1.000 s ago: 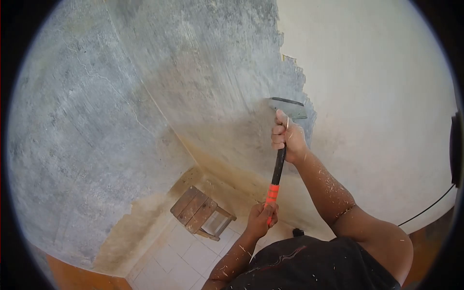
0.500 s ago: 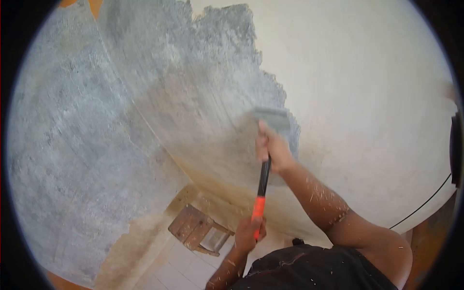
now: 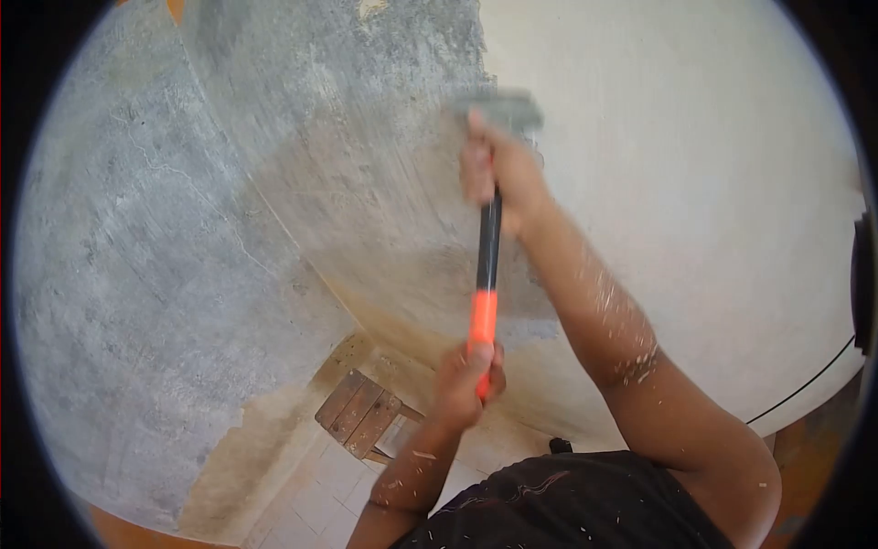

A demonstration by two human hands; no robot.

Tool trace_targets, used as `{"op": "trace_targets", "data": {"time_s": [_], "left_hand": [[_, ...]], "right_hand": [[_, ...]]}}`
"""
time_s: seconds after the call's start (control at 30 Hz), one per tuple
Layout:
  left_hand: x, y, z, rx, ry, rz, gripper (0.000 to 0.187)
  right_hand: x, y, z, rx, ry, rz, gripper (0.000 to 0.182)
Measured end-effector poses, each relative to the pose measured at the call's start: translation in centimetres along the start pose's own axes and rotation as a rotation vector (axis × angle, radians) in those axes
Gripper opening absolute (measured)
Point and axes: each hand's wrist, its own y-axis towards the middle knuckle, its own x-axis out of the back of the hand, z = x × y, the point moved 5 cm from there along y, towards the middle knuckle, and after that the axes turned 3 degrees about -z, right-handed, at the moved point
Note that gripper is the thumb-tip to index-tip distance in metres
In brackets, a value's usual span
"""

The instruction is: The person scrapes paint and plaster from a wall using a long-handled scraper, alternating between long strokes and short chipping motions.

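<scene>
A long-handled scraper point(image 3: 488, 242) with a black and orange handle stands almost upright in view against the wall. My right hand point(image 3: 506, 169) grips its upper handle just below the wide grey head point(image 3: 512, 110), which is blurred by motion. Lower down, my left hand point(image 3: 466, 380) is wrapped around the orange end. The head lies over the ragged border between bare grey wall point(image 3: 366, 165) and the pale coating point(image 3: 677, 165). Whether the blade edge touches the wall is hard to tell. Pale flakes cling to both my forearms.
A small wooden stool point(image 3: 357, 412) stands on the white tiled floor point(image 3: 311, 499) near the wall corner. More grey wall point(image 3: 155, 302) extends to the left. On the right, a black cable point(image 3: 805, 380) hangs from a dark object point(image 3: 862, 284) at the view's edge.
Both hands have moved up with the scraper. Its head is now higher on the wall, and the uneven coating edge beside it has shifted back, with more grey showing.
</scene>
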Motion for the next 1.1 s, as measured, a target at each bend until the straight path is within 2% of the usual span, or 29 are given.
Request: {"op": "trace_targets", "data": {"time_s": [0.07,0.1,0.13,0.2,0.23,0.27,0.33,0.43,0.47,0.57,0.63,0.67,0.7,0.77,0.87,0.93,1.0,1.1], "left_hand": [[2.0,-2.5,5.6,0.102,0.008,-0.046,0.037],[2.3,-3.1,6.3,0.154,0.03,-0.087,0.036],[2.9,-2.6,6.3,0.143,0.04,-0.084,0.036],[3.1,-2.5,6.2,0.098,0.073,-0.008,0.035],[3.1,-1.3,4.7,0.088,0.109,-0.046,0.035],[2.8,0.5,2.2,-0.041,0.184,-0.062,0.035],[1.2,2.9,-4.3,-0.136,0.275,-0.023,0.033],[-0.3,2.7,-8.7,-0.168,0.228,-0.042,0.034],[-0.4,2.3,-8.2,-0.177,0.232,-0.031,0.034],[0.9,-0.9,-1.7,-0.009,0.156,-0.018,0.035],[3.7,-2.9,3.2,0.064,0.187,-0.025,0.035],[4.8,-3.5,4.3,0.101,0.213,-0.028,0.036],[5.0,-3.3,3.3,0.099,0.222,-0.03,0.036],[5.1,-4.2,0.0,0.025,0.512,-0.15,0.034],[5.2,-5.8,-5.5,-0.045,0.319,-0.253,0.03],[3.1,-6.7,-8.1,-0.12,0.333,-0.203,0.028],[3.2,-6.6,-6.7,-0.063,0.314,-0.231,0.025],[5.0,-5.1,-1.3,0.063,0.322,-0.191,0.02]], "right_hand": [[4.7,-2.6,-5.7,-0.07,-0.085,-0.142,0.037],[5.3,-3.7,-6.8,-0.089,-0.158,-0.23,0.038],[5.5,-3.2,-6.6,-0.079,-0.154,-0.22,0.038],[5.7,-3.6,-6.9,-0.125,-0.088,-0.27,0.037],[4.3,-2.8,-5.3,-0.07,-0.03,-0.156,0.036],[2.3,-1.0,-2.5,-0.016,0.028,-0.043,0.035],[-2.3,0.9,3.8,0.18,0.102,0.214,0.034],[-5.5,1.2,6.8,0.283,0.112,0.234,0.032],[-4.8,0.9,5.8,0.231,0.13,0.196,0.032],[0.9,-1.2,-0.4,0.017,0.136,0.069,0.034],[4.8,-3.7,-4.8,-0.037,0.124,-0.048,0.036],[4.9,-3.9,-4.7,-0.032,0.13,-0.037,0.036],[5.0,-4.2,-4.9,-0.086,0.172,-0.066,0.035],[4.8,-4.2,-5.4,-0.147,0.246,-0.092,0.033],[1.9,-2.7,-4.6,-0.12,0.393,-0.045,0.033],[0.9,-1.5,-4.4,-0.138,0.437,-0.013,0.032],[0.4,-1.6,-4.8,-0.137,0.505,0.035,0.03],[3.4,-2.8,-6.1,-0.07,0.234,-0.189,0.03]]}}
